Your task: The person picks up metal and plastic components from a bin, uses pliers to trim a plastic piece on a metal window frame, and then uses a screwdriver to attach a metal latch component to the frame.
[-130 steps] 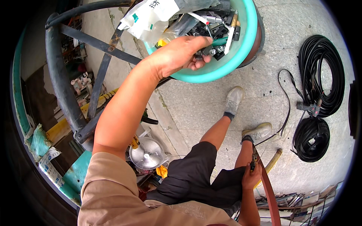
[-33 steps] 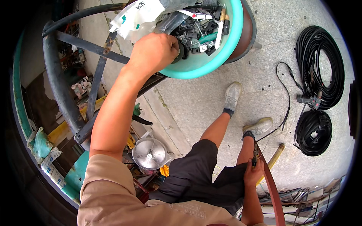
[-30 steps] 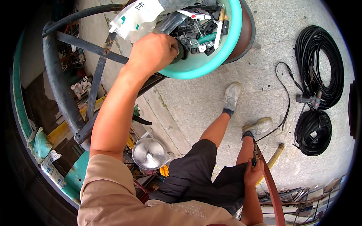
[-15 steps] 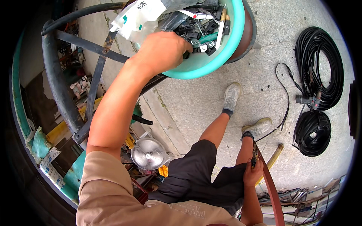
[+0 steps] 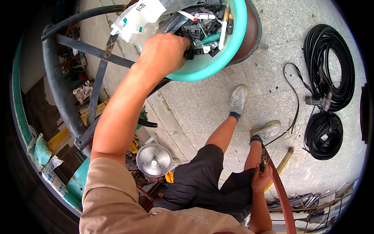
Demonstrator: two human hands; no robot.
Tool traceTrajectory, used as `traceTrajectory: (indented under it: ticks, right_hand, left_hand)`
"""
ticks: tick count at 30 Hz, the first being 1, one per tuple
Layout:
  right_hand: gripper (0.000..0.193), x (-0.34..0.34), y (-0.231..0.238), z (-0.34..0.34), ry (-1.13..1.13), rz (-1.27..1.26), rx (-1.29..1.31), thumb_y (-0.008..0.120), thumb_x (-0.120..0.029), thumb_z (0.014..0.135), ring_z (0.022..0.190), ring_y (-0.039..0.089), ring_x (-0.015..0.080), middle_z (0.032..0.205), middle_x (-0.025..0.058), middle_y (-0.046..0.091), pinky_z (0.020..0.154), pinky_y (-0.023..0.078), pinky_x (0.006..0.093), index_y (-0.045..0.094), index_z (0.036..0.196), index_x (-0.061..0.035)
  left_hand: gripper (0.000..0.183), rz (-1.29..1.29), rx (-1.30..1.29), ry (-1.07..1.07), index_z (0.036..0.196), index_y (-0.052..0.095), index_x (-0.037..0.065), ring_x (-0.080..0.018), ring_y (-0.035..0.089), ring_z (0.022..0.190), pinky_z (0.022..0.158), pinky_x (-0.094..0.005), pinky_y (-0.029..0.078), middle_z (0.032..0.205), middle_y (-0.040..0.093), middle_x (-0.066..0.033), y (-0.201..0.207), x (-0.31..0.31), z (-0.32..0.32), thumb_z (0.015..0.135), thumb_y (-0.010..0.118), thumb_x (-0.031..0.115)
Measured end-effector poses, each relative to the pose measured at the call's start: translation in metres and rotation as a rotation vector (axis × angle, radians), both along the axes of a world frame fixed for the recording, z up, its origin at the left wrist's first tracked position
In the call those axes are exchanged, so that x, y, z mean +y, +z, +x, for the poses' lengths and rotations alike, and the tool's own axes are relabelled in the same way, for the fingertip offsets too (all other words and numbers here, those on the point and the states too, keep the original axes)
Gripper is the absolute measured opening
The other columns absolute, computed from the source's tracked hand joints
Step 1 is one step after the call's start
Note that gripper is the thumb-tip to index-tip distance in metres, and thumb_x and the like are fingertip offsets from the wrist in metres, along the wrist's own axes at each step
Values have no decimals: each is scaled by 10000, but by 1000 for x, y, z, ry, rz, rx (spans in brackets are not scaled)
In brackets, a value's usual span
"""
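Note:
My left hand (image 5: 164, 54) reaches into a teal basin (image 5: 218, 68) with its fingers curled down among small black plastic parts (image 5: 193, 30). A black piece lies right at the fingertips; the hand hides what they grip, if anything. Also in the basin are a white-handled cutter (image 5: 223, 36), a green-handled tool (image 5: 211, 38) and a clear plastic bag (image 5: 146, 23) with a white label, which hangs over the near-left rim. Low by my right thigh, my right hand (image 5: 261, 181) is closed around a small dark pair of pliers (image 5: 262, 159), jaws pointing away from me.
A black metal frame (image 5: 64, 85) stands left of my arm, with a round fan (image 5: 154, 160) below it. Coils of black cable (image 5: 329, 70) and a power drill (image 5: 320, 102) lie on the paving at right. A reddish bar (image 5: 281, 187) and a yellow tube (image 5: 283, 162) are beside my right hand.
My left hand has shifted slightly within the basin, and its fingers are more tucked under. The basin sits a little further left in view. My right hand keeps the pliers in place.

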State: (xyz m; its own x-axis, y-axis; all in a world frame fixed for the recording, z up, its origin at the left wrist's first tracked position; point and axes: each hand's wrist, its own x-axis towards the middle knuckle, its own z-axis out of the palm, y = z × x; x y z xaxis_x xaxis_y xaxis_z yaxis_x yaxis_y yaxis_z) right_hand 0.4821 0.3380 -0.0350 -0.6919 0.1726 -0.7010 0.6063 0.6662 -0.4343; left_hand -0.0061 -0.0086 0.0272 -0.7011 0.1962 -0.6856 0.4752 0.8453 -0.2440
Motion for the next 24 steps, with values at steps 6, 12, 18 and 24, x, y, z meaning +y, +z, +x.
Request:
traceTrajectory:
  ticks: [6,12,18,24]
  right_hand:
    - [304,-1,3,-4,-28,-10,3,750,-247,1058,953,639,535,999,281,639,807,497,600,670,1044,46]
    - [289,1,1,-2,-24,-16,10,750,-228,1054,939,632,532,979,276,641,794,485,608,669,1028,48]
    - [275,2,-1,0,-17,-22,35,746,-222,1057,926,632,520,964,267,638,773,476,606,671,1015,39]
    - [274,5,-5,6,-28,-14,37,747,-225,1057,930,636,519,972,268,637,775,483,601,670,1028,36]
  left_hand:
    - [362,-21,-18,47,1198,861,204,-364,799,972,861,-493,642,989,829,-142,-2,2,0,844,853,282]
    - [306,-42,-27,123,1153,874,221,-354,801,945,866,-489,643,970,828,-136,-10,7,3,871,856,340]
    - [225,261,-44,180,1092,868,184,-352,789,868,817,-467,627,910,814,-128,-19,-8,10,904,843,305]
    - [209,366,-106,464,1027,782,63,-208,665,708,692,-398,534,765,713,-100,8,-12,-4,924,827,240]
